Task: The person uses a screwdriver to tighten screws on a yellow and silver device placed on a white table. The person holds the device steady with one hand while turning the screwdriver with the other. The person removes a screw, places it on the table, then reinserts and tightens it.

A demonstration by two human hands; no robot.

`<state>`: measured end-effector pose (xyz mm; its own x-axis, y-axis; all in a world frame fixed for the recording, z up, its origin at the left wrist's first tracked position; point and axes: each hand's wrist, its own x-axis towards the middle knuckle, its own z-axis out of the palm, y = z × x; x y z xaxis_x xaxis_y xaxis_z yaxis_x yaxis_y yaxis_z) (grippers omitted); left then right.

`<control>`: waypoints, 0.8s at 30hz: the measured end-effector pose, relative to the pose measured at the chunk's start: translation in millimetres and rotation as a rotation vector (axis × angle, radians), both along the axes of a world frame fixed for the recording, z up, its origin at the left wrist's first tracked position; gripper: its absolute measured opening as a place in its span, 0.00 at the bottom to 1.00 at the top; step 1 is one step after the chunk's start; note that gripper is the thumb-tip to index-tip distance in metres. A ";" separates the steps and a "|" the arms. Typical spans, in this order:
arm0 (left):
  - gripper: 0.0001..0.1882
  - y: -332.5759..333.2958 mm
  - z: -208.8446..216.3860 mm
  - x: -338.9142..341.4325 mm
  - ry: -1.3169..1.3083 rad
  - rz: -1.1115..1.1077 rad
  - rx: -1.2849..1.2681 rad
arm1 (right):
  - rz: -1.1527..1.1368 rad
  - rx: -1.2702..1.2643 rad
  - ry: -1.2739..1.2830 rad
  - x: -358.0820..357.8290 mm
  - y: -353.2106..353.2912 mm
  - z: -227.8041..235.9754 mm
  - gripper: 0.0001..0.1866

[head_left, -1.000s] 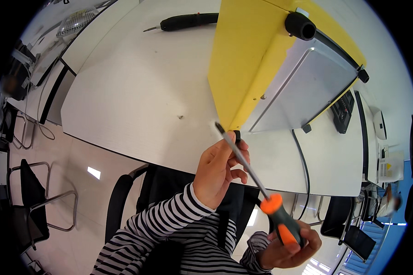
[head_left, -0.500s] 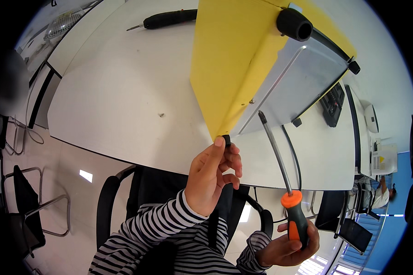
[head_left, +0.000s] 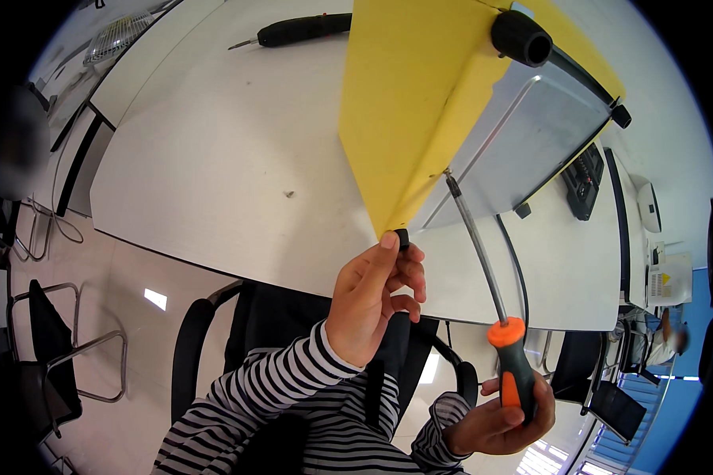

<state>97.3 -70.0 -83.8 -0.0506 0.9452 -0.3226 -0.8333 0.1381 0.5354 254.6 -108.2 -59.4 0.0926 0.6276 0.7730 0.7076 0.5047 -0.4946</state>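
A yellow casing (head_left: 408,95) stands tilted on the table, its silver metal underside (head_left: 531,131) turned to the right. Black feet jut from its corners, a large round one (head_left: 523,38) at the top. My left hand (head_left: 364,297) pinches the small black foot (head_left: 402,238) at the casing's lowest corner between thumb and fingers. In my right hand (head_left: 507,419) is a screwdriver (head_left: 475,237), gripped by its dark green and orange handle, the shaft slanting up and left. Its tip meets a small screw (head_left: 448,171) at the edge of the underside, as far as I can tell.
A black power screwdriver (head_left: 305,30) lies at the far left of the white table (head_left: 214,158). Behind the casing is a dark device (head_left: 585,182), with a black cable (head_left: 515,261) running down nearer. Chairs (head_left: 55,356) stand at left and right. A person sits far right.
The screwdriver's tip has gone from just below the screw up to it. My left hand keeps its pinch on the foot. The whole view has shifted slightly.
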 end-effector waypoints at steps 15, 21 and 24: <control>0.20 0.5 -3.9 -0.9 0.002 -0.009 0.024 | 0.022 -0.007 -0.028 -0.7 1.1 -1.8 0.23; 0.20 0.2 -0.7 -1.4 0.010 -0.006 0.017 | -0.013 -0.010 -0.021 -0.9 1.8 -1.6 0.23; 0.20 0.7 -2.1 -1.2 0.014 -0.006 0.020 | -0.012 -0.004 -0.014 -0.7 2.3 -1.5 0.23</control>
<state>96.1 -69.3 -85.8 -0.0495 0.9518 -0.3028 -0.8251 0.1319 0.5494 253.9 -105.9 -60.9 0.0898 0.6293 0.7719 0.7206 0.4940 -0.4865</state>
